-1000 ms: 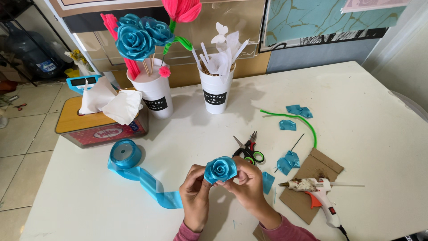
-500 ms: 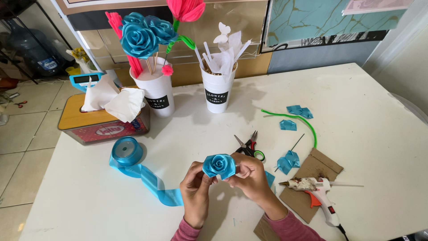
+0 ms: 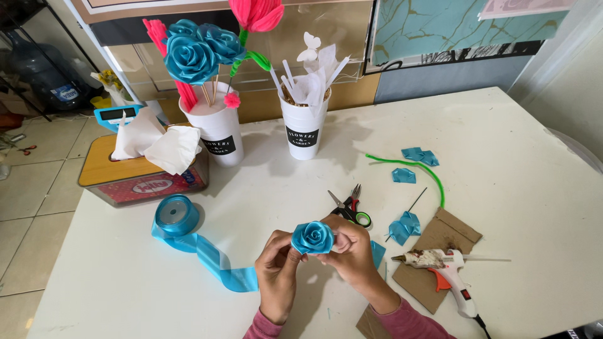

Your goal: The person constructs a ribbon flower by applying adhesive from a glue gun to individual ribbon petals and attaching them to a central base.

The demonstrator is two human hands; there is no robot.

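Both the left hand and right hand pinch a seemingly fully formed blue ribbon rose between them, stemless as yet.

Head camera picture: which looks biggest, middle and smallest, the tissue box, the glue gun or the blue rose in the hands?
1. Tissue box
2. Glue gun
3. Blue rose, though it is held up nearer the camera.

glossy satin ribbon rose, matt cardboard
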